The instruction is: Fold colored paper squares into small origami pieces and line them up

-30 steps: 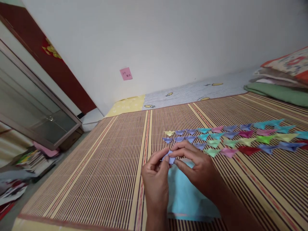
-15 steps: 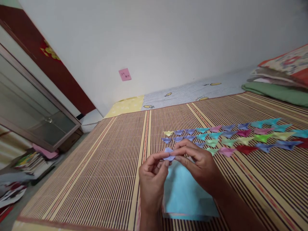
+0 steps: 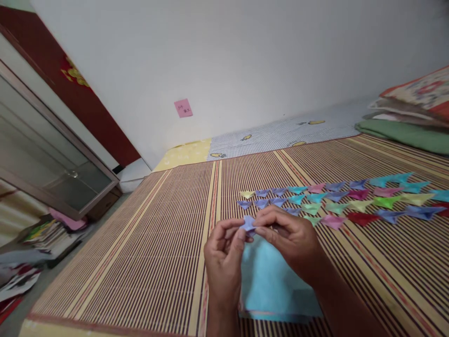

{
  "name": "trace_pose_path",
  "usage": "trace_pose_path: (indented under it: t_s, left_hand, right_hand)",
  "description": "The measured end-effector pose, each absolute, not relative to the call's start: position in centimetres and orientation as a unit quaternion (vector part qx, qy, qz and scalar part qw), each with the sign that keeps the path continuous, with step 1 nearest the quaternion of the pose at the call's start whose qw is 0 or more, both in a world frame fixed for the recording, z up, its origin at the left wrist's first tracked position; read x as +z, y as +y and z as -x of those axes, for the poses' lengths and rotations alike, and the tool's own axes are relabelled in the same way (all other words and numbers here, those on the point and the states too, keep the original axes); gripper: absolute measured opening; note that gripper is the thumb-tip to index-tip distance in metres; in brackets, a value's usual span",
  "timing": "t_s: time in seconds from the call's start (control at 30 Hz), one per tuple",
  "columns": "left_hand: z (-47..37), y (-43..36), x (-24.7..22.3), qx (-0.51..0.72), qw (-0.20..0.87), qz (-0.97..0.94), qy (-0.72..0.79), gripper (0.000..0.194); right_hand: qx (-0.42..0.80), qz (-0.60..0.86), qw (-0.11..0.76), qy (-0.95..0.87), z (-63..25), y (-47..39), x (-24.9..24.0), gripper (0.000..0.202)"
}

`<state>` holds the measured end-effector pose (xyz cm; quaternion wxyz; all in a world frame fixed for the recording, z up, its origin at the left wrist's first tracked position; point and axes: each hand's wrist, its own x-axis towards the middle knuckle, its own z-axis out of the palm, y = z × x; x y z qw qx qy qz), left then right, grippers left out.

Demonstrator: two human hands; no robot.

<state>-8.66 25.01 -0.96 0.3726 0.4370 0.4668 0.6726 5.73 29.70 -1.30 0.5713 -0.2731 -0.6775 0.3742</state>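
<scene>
A small piece of folded lavender paper [image 3: 249, 225] is pinched between both hands, above the top end of a stack of light blue paper sheets [image 3: 277, 285]. My left hand [image 3: 224, 257] grips its left side between thumb and fingers. From the right, my right hand [image 3: 289, 238] holds the other side with thumb and fingertips, which partly hide it. Beyond and to the right lie rows of small folded paper pieces [image 3: 358, 195] in blue, pink, yellow, green and red, boat-like in shape. My right hand covers part of the nearest row.
A striped bamboo mat [image 3: 140, 243] spreads under everything. Folded bedding [image 3: 403, 133] and a patterned pillow [image 3: 424, 96] lie at the far right. A pink note [image 3: 183, 108] sticks to the wall. At left stand a glass-panelled cabinet [image 3: 66, 164] and a pile of books [image 3: 47, 231].
Both hands still hold the lavender paper. Its visible shape has turned slightly between the fingers, and the left thumb has shifted up onto it. The view has moved a little.
</scene>
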Motion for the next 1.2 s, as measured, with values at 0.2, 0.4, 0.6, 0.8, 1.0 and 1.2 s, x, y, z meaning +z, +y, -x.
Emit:
trace_pose_path:
  t_s: [0.2, 0.4, 0.6, 0.8, 1.0, 1.2]
  left_hand:
    - [8.7, 25.8, -1.4, 0.706, 0.448, -0.311, 0.451, 0.020]
    - [8.8, 25.8, -1.1, 0.710, 0.505, -0.260, 0.416, 0.025]
    - [8.8, 25.8, -1.7, 0.708, 0.469, -0.287, 0.442, 0.018]
    - [9.0, 26.0, -1.6, 0.725, 0.484, -0.247, 0.423, 0.022]
    - [8.6, 25.9, -1.4, 0.707, 0.508, -0.270, 0.412, 0.020]
    - [8.5, 25.9, -2.1, 0.684, 0.474, -0.308, 0.460, 0.021]
  right_hand:
    - [0.280, 0.265, 0.561, -0.733, -5.6, 29.6, -1.2, 0.012]
    - [0.260, 0.246, 0.541, -0.761, -5.5, 29.5, -1.1, 0.014]
    - [0.285, 0.248, 0.531, -0.759, -5.5, 29.4, -1.2, 0.013]
    - [0.369, 0.316, 0.552, -0.677, -5.2, 29.5, -1.4, 0.010]
    - [0.389, 0.336, 0.542, -0.665, -5.1, 29.2, -1.2, 0.013]
    - [0.362, 0.334, 0.545, -0.679, -4.8, 29.1, -1.2, 0.015]
